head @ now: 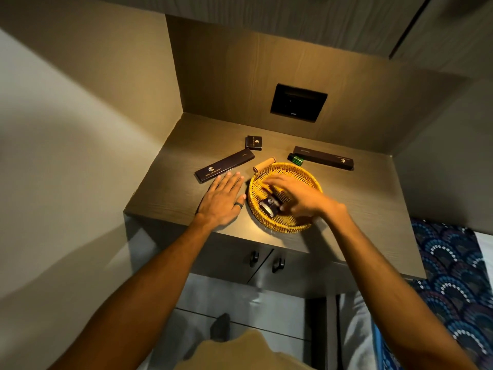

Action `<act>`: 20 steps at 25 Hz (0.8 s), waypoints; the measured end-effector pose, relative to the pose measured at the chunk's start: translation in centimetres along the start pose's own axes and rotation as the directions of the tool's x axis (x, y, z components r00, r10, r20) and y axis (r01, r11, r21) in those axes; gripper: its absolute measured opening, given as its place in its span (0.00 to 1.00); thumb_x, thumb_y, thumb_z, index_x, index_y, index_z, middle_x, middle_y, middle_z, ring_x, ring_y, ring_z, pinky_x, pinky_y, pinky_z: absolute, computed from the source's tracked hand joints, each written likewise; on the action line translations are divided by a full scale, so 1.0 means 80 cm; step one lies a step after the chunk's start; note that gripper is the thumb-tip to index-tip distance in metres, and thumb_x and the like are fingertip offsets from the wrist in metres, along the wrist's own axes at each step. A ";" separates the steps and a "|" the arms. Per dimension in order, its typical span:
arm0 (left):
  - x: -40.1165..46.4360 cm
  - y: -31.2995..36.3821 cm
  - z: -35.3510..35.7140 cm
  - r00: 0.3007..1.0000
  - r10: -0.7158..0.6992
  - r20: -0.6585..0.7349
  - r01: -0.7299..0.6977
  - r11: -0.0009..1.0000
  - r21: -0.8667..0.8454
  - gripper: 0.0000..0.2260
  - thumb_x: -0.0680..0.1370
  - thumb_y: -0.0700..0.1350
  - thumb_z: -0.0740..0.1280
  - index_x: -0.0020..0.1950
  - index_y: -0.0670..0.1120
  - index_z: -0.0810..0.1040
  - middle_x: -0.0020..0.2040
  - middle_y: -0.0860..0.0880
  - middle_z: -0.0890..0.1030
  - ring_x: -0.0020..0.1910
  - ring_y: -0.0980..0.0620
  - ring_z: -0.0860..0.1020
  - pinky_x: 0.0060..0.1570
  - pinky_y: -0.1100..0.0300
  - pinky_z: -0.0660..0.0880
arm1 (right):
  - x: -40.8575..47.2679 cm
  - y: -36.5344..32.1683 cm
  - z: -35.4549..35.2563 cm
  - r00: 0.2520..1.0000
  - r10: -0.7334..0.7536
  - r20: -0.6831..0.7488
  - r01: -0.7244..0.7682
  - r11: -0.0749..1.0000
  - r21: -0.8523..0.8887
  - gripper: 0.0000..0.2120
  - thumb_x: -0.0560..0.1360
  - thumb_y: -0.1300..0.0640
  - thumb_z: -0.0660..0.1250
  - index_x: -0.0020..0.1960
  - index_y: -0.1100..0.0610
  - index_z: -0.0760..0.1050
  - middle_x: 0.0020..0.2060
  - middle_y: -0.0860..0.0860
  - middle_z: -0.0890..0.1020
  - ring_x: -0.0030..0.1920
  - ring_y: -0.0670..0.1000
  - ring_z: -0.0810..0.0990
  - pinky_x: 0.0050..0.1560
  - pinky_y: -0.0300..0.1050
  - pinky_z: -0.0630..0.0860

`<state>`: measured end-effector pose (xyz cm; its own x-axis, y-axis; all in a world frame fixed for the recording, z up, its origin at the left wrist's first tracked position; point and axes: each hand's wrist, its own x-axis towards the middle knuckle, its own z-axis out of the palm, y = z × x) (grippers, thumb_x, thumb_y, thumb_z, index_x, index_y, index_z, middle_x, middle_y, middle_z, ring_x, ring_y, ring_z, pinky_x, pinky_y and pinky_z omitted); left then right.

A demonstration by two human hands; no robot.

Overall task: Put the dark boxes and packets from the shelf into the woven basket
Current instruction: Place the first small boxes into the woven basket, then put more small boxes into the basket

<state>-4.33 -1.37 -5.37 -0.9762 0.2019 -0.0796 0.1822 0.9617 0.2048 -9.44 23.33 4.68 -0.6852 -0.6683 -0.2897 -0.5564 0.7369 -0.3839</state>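
Note:
A round yellow woven basket sits on the wooden shelf. Inside it lies a small dark box with a gold logo, and my right hand is over the basket with its fingers on that box. My left hand rests flat and open on the shelf just left of the basket. A long dark box lies beyond my left hand. A small square dark box stands further back. Another long dark box lies behind the basket on the right.
A green packet lies beside the right long box. A tan cylinder touches the basket's far rim. A black wall panel is set in the back wall. Cabinet doors with handles are below; a patterned bedcover is at right.

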 end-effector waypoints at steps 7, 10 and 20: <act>0.005 -0.003 0.005 0.998 0.000 -0.063 0.002 0.999 0.039 0.29 0.85 0.59 0.41 0.85 0.51 0.42 0.86 0.50 0.44 0.83 0.50 0.39 0.81 0.49 0.36 | 0.127 -0.026 -0.087 0.921 0.163 -0.353 -0.231 0.960 -0.157 0.35 0.83 0.40 0.55 0.84 0.52 0.48 0.84 0.52 0.47 0.84 0.57 0.42 0.82 0.63 0.47; 0.005 -0.006 0.010 0.999 0.002 -0.055 -0.002 1.000 0.016 0.29 0.85 0.60 0.40 0.84 0.52 0.41 0.85 0.51 0.42 0.83 0.52 0.37 0.81 0.48 0.36 | 0.178 -0.032 -0.095 0.952 0.302 -0.050 -0.305 0.930 -0.204 0.35 0.84 0.45 0.58 0.84 0.54 0.47 0.84 0.55 0.46 0.84 0.58 0.42 0.83 0.62 0.48; 0.007 -0.006 0.003 0.999 -0.004 -0.050 0.006 1.000 0.027 0.28 0.86 0.59 0.42 0.84 0.52 0.41 0.85 0.51 0.43 0.83 0.51 0.39 0.82 0.47 0.38 | 0.199 -0.025 -0.109 0.965 0.224 -0.138 -0.249 0.947 -0.202 0.28 0.75 0.64 0.72 0.74 0.61 0.69 0.69 0.61 0.75 0.71 0.62 0.75 0.71 0.55 0.72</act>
<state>-4.90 -1.67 -5.75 -0.9816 0.1884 -0.0321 0.1799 0.9675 0.1780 -23.33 12.16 8.50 -0.8504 -0.4655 -0.2450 -0.4513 0.8849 -0.1148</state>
